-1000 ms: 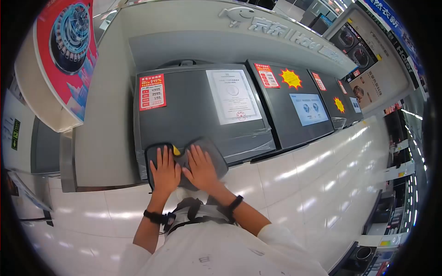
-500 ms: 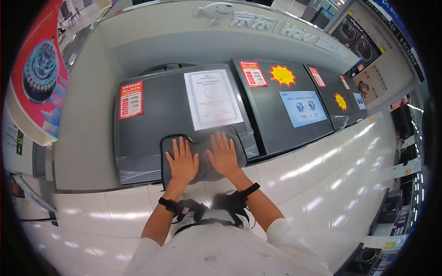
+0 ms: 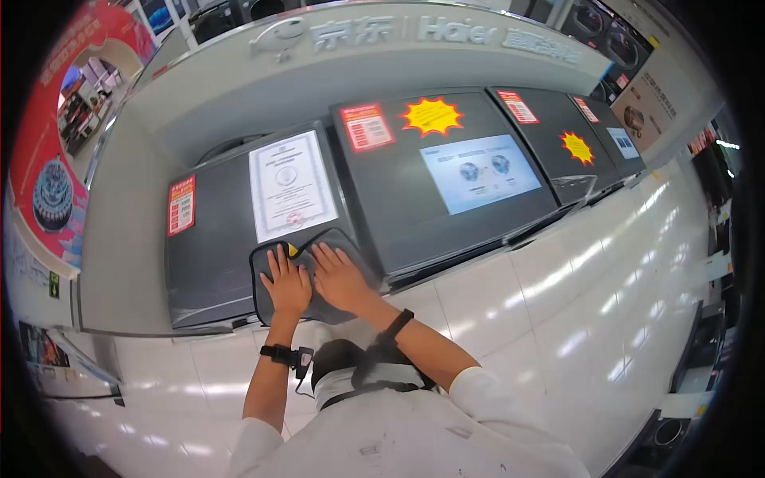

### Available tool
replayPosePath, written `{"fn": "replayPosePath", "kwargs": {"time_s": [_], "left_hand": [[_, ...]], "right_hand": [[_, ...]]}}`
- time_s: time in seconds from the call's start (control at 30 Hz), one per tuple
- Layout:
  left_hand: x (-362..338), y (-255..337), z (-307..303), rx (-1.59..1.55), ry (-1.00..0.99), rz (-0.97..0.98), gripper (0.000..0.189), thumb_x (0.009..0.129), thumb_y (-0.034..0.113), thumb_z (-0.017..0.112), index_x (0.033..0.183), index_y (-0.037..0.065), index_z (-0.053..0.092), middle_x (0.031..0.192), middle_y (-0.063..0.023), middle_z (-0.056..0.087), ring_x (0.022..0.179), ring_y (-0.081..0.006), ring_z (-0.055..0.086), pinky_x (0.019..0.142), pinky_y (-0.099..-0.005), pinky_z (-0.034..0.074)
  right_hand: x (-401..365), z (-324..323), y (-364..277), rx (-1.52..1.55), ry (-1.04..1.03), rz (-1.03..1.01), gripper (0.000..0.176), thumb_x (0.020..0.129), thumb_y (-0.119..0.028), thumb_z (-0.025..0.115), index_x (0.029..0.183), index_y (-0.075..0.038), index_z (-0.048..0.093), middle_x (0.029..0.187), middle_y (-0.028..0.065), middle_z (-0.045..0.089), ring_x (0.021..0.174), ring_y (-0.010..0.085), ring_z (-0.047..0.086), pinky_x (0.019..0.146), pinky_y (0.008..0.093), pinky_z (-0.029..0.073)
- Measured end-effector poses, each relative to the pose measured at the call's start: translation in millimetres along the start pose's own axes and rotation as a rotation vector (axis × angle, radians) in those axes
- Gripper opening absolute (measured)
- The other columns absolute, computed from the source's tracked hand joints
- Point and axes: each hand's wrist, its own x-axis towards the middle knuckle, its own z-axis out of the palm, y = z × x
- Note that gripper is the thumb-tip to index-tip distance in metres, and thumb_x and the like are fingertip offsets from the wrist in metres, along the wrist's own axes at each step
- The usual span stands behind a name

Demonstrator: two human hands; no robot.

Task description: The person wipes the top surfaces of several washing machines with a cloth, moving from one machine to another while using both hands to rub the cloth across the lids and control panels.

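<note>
A grey cloth with a black border and a small yellow tag lies on the front part of a dark grey appliance top. My left hand rests flat on the cloth's left half, fingers spread. Beside it, my right hand lies on the right half with its fingers stretched out and pointing up and left. The cloth dips into a fold between the two hands. Its upper edge lies by the lower end of a white printed certificate. A red price label is stuck at the left of the same top.
To the right stands another dark appliance top with a yellow starburst sticker and a blue-white sheet. More labelled tops follow further right. A grey wall with raised lettering runs behind. Shiny floor tiles lie in front.
My hands have come closer together, and the cloth between them has bunched into a fold. The right hand has tilted leftward. The camera's view has shifted.
</note>
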Motion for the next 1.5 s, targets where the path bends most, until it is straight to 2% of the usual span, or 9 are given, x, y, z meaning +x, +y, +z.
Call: {"fn": "replayPosePath", "kwargs": {"time_s": [0.27, 0.3, 0.33, 0.5, 0.7, 0.8, 1.07, 1.2, 1.5], "left_hand": [[-16, 125, 47, -0.056, 0.106, 0.150, 0.057, 0.103, 0.033, 0.039, 0.144, -0.006, 0.049, 0.169, -0.0177, 0.022, 0.157, -0.0401, 0.012, 0.112, -0.0752, 0.020], [-14, 148, 31, -0.032, -0.061, 0.135, 0.061, 0.103, 0.035, 0.039, 0.150, -0.004, 0.042, 0.169, -0.0182, 0.021, 0.158, -0.0390, 0.011, 0.113, -0.0753, 0.018], [-14, 165, 36, -0.061, -0.062, 0.145, 0.062, 0.103, 0.036, 0.039, 0.151, -0.004, 0.041, 0.169, -0.0183, 0.020, 0.158, -0.0390, 0.011, 0.113, -0.0755, 0.017], [-11, 224, 39, -0.094, -0.066, 0.146, 0.067, 0.103, 0.041, 0.043, 0.156, 0.000, 0.035, 0.169, -0.0198, 0.018, 0.157, -0.0417, 0.008, 0.111, -0.0776, 0.018], [1, 278, 63, 0.057, -0.012, 0.238, 0.076, 0.097, 0.046, 0.051, 0.157, 0.002, 0.034, 0.167, -0.0242, 0.021, 0.156, -0.0456, 0.010, 0.108, -0.0795, 0.021], [18, 331, 72, 0.047, -0.014, 0.271, 0.077, 0.096, 0.045, 0.053, 0.157, 0.002, 0.034, 0.167, -0.0239, 0.021, 0.156, -0.0453, 0.011, 0.108, -0.0795, 0.021], [61, 499, 100, -0.041, -0.013, 0.422, 0.073, 0.094, 0.041, 0.056, 0.153, 0.001, 0.041, 0.166, -0.0234, 0.025, 0.155, -0.0431, 0.016, 0.108, -0.0784, 0.023], [77, 562, 126, -0.110, 0.056, 0.433, 0.070, 0.093, 0.039, 0.053, 0.152, 0.003, 0.044, 0.166, -0.0196, 0.028, 0.156, -0.0395, 0.018, 0.109, -0.0764, 0.024], [123, 592, 118, -0.160, -0.058, 0.367, 0.068, 0.091, 0.033, 0.052, 0.152, 0.004, 0.045, 0.168, -0.0144, 0.024, 0.158, -0.0326, 0.015, 0.114, -0.0722, 0.023]], "right_hand": [[-81, -52, 82, -0.051, 0.095, 0.146, 0.053, 0.092, -0.030, 0.056, 0.130, 0.006, 0.064, 0.153, 0.0193, 0.049, 0.147, 0.0343, 0.037, 0.120, 0.0479, 0.027], [-88, -66, 93, -0.056, 0.113, 0.176, 0.052, 0.092, -0.030, 0.056, 0.129, 0.007, 0.064, 0.153, 0.0193, 0.049, 0.147, 0.0344, 0.037, 0.120, 0.0481, 0.027], [-95, -77, 105, -0.063, 0.130, 0.196, 0.052, 0.092, -0.029, 0.056, 0.127, 0.008, 0.065, 0.153, 0.0192, 0.049, 0.147, 0.0346, 0.037, 0.120, 0.0483, 0.028], [-136, -109, 167, -0.131, 0.199, 0.369, 0.054, 0.095, -0.034, 0.059, 0.142, -0.005, 0.056, 0.153, 0.0188, 0.048, 0.142, 0.0379, 0.043, 0.113, 0.0520, 0.036], [-183, -157, 248, -0.172, 0.264, 0.489, 0.055, 0.097, -0.032, 0.060, 0.142, -0.003, 0.054, 0.152, 0.0231, 0.046, 0.142, 0.0425, 0.040, 0.111, 0.0540, 0.036], [-196, -173, 290, -0.202, 0.281, 0.529, 0.053, 0.098, -0.035, 0.058, 0.143, -0.006, 0.055, 0.152, 0.0206, 0.047, 0.142, 0.0395, 0.042, 0.112, 0.0549, 0.035], [-231, -230, 405, -0.273, 0.160, 0.571, 0.058, 0.097, -0.032, 0.056, 0.147, -0.003, 0.050, 0.157, 0.0226, 0.041, 0.145, 0.0423, 0.037, 0.113, 0.0556, 0.034], [-230, -246, 448, -0.343, -0.033, 0.567, 0.062, 0.094, -0.027, 0.057, 0.150, -0.005, 0.047, 0.159, 0.0217, 0.039, 0.147, 0.0415, 0.035, 0.114, 0.0553, 0.034], [-192, -256, 513, -0.326, -0.144, 0.456, 0.066, 0.090, -0.020, 0.056, 0.154, -0.008, 0.044, 0.161, 0.0193, 0.038, 0.150, 0.0390, 0.033, 0.115, 0.0542, 0.033]]}}
